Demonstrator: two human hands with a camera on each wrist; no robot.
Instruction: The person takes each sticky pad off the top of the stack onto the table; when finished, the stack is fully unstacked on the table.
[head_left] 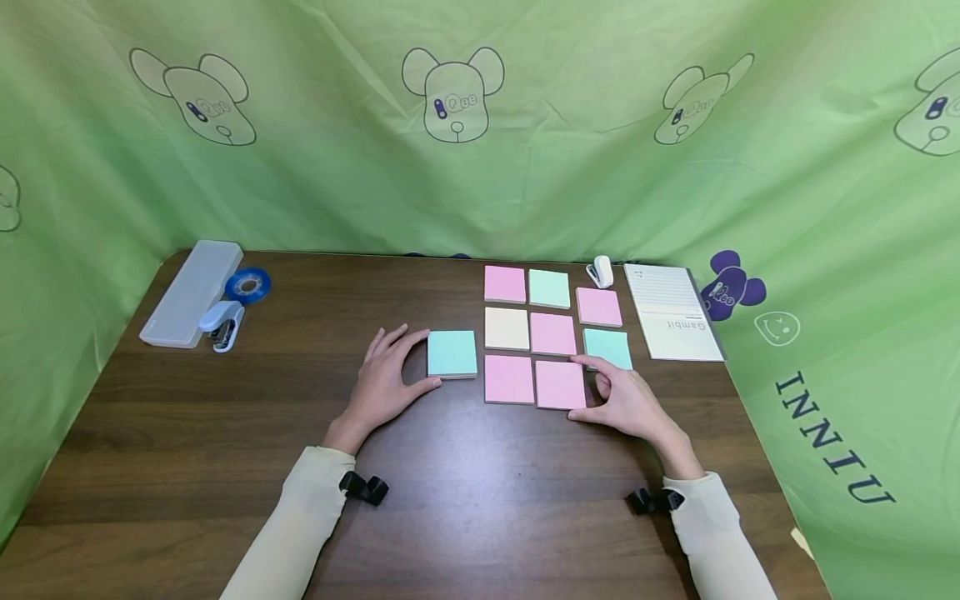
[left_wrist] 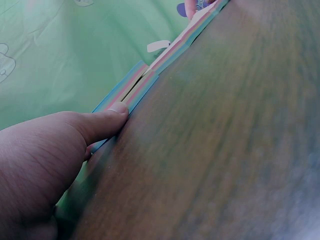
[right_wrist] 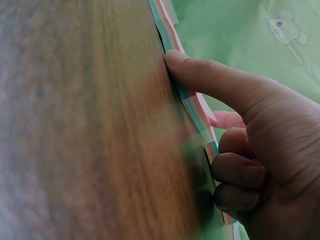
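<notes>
My left hand (head_left: 381,387) grips a teal sticky note pad (head_left: 452,353) that stands apart from the others. Its thumb (left_wrist: 117,111) presses the near edge, and the index finger reaches the far left corner. In the left wrist view a dark seam shows two layered pads there, one on top of the other. On the other side, my right hand (head_left: 630,404) pinches a pink sticky note pad (head_left: 558,385) in the front row, thumb (right_wrist: 177,59) on its near edge and index finger at its far right corner. The remaining right fingers are curled under.
Several pads, pink, teal and one cream pad (head_left: 506,328), form rows behind. A white stapler (head_left: 601,272) and a notepad (head_left: 673,312) lie at the right back. At left are a translucent case (head_left: 191,292), blue tape (head_left: 248,285) and a light blue stapler (head_left: 222,322).
</notes>
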